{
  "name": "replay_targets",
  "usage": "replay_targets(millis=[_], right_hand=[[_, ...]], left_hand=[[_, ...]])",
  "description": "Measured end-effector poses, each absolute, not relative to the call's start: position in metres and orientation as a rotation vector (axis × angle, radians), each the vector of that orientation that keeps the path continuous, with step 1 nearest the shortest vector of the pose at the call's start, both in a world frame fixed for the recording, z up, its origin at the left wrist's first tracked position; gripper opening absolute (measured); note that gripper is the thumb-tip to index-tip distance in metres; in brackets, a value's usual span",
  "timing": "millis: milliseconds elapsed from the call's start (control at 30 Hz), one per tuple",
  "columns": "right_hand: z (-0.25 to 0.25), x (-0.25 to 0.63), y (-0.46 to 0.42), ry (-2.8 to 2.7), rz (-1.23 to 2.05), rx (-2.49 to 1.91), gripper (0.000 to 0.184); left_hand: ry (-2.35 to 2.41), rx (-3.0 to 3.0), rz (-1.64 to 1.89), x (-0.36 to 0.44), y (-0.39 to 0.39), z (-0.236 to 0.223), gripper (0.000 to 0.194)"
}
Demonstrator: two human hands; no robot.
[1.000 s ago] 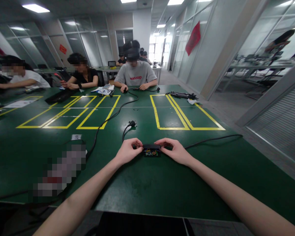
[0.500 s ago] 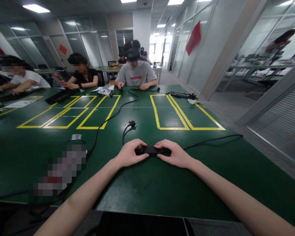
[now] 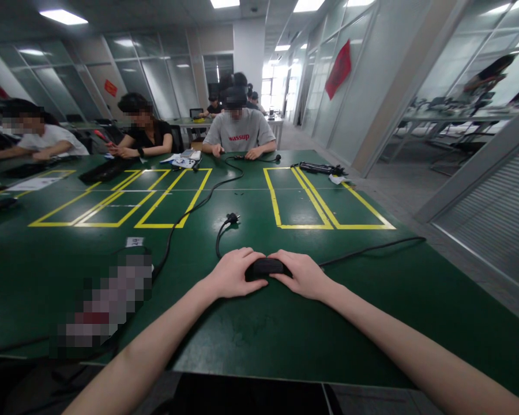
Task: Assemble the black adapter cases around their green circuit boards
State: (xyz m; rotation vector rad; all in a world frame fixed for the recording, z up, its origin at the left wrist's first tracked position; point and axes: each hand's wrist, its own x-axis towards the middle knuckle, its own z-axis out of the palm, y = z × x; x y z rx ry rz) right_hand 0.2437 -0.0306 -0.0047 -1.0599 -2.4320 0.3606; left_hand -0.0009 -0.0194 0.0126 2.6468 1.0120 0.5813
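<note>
The glossy green flat-topped table lies open between the forearms, and so does the yellow-taped stretch beyond the hands. Straight ahead, left of centre, the black round-bodied power plug and its short curved cord stand in the way. Leftward, the long black winding cable crosses the surface; rightward, a thin black straight cable does.

Both forearms angle inward; left hand and right hand curl, fingers nearly meeting, thumbs nearer the body.
</note>
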Motion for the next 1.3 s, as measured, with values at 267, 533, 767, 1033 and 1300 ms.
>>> replay_targets(millis=[267,533,767,1033,1300], right_hand=[[0.006,0.246,-0.036,-2.533,0.306,-1.05,0.027],[0.003,0.245,-0.038,-2.526,0.17,-1.015,0.026],[0.003,0.245,-0.037,-2.479,0.136,-0.909,0.024],[0.013,0.243,-0.039,-2.307,0.58,-1.036,0.032],[0.018,0.256,-0.039,-1.91,1.571,-0.994,0.044]], left_hand=[[0.966,2.713,0.476,0.0,-0.019,0.013,0.025],[0.921,2.825,0.566,-0.001,-0.021,0.015,0.035],[0.93,2.803,0.61,0.001,-0.022,0.013,0.036],[0.936,2.886,0.629,0.0,-0.021,0.018,0.033],[0.74,3.013,0.579,0.002,-0.023,0.016,0.034]])
